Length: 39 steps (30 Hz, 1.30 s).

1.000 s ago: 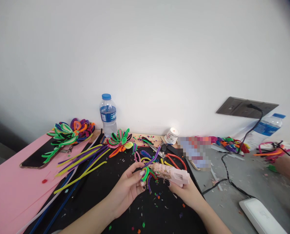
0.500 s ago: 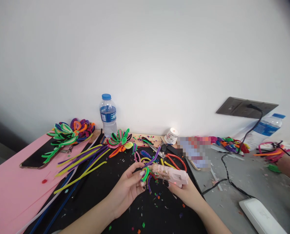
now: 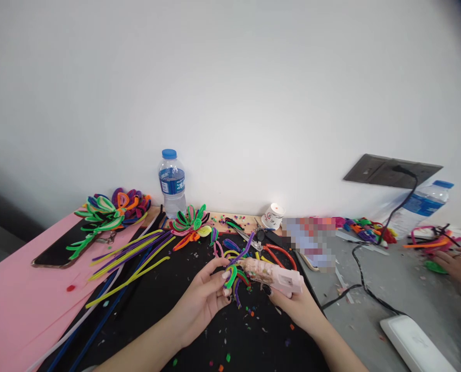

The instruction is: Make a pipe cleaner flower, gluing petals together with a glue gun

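Note:
My left hand [image 3: 204,296] pinches a small bundle of bent pipe cleaners [image 3: 235,276], green, purple and red loops, over the black mat [image 3: 164,305]. My right hand [image 3: 296,305] grips a pink glue gun [image 3: 275,275] whose nozzle points left and touches the bundle. Both hands are closed. Red-handled pliers [image 3: 280,253] and scissors [image 3: 249,238] lie just behind them.
Loose pipe cleaners [image 3: 133,256] and finished flowers [image 3: 112,209] [image 3: 191,225] lie to the left, with a phone [image 3: 62,248] on pink paper [image 3: 17,305]. A water bottle [image 3: 172,182] and a paper cup [image 3: 273,215] stand by the wall. Another person's hand [image 3: 457,263] works at the far right, near a cable [image 3: 364,289].
The glue gun has shifted slightly in my right hand, staying at the bundle. The other person's hand at the right edge has moved and spread out on the table.

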Tool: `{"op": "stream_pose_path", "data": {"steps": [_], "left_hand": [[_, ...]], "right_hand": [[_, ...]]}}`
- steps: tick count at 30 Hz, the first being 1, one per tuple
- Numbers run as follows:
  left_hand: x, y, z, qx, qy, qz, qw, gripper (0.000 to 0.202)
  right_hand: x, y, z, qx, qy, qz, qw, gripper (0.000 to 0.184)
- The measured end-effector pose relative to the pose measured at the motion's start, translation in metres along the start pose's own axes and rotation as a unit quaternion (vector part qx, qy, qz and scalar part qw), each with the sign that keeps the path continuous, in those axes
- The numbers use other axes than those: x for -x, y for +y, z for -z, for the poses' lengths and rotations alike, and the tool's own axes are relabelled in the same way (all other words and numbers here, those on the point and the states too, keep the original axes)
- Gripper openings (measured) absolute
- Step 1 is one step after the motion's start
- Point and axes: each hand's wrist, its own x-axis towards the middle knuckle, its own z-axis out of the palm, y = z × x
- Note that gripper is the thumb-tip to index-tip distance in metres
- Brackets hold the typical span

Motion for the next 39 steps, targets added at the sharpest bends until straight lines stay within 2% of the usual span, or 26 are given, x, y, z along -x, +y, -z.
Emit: {"op": "stream_pose_path", "data": {"steps": [15,22,39], "left_hand": [[-0.0014,-0.0012,0.0028,-0.004,-0.003,-0.005,1.0,0.019],[-0.0002,-0.0002,0.0021,-0.005,0.001,-0.003,1.0,0.019],[0.0001,0.0005,0.0014,-0.002,0.006,-0.002,1.0,0.02]], "right_hand": [[-0.0008,-0.0021,0.0007,-0.037,0.001,0.009,0.999,0.036],[-0.0002,-0.0037,0.0007,-0.022,0.016,-0.009,1.0,0.036],[0.0001,0.003,0.0026,0.004,0.046,0.018,0.999,0.032]]}}
